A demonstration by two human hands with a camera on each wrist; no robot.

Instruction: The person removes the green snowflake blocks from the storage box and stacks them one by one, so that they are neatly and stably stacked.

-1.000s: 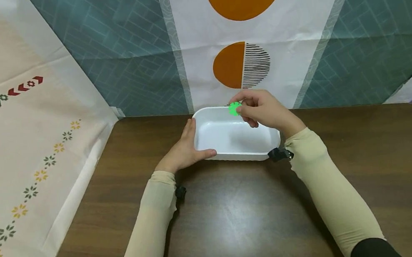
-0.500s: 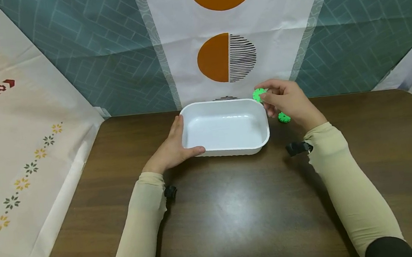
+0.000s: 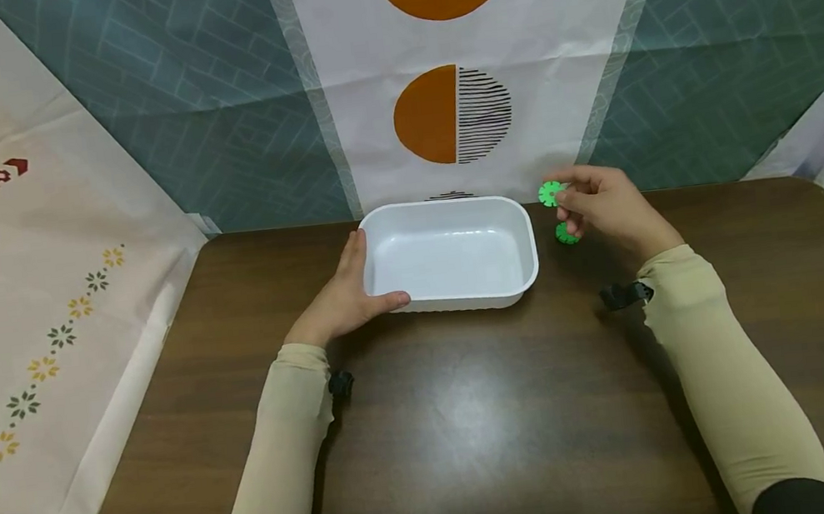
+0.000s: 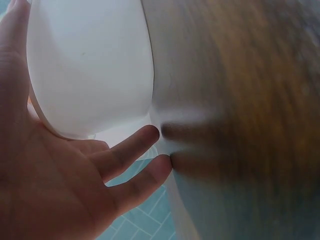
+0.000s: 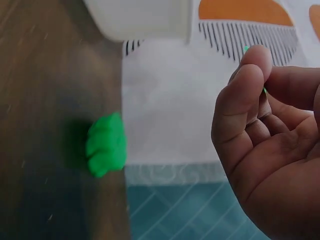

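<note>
My right hand (image 3: 606, 207) pinches a green notched plastic disc (image 3: 549, 194) between thumb and forefinger, held above the table to the right of the white container. Only a sliver of that disc shows in the right wrist view. Just below the hand, a green stack of similar discs (image 3: 566, 233) stands on the table, and its ridged side (image 5: 106, 145) appears in the right wrist view. At the container's left end, my left hand (image 3: 340, 294) rests with fingers extended and the thumb along the front rim of the white rectangular container (image 3: 454, 296). Two of its fingertips touch the table in the left wrist view.
The brown wooden table (image 3: 467, 419) reaches back to a patterned cloth wall (image 3: 246, 115). A white embroidered cloth (image 3: 89, 341) hangs along the left side. No discs show inside the container in the head view.
My right hand has moved right with the green disc, from over the container to above the stack, which came into view. The head view shifted slightly; my left hand stays at the container.
</note>
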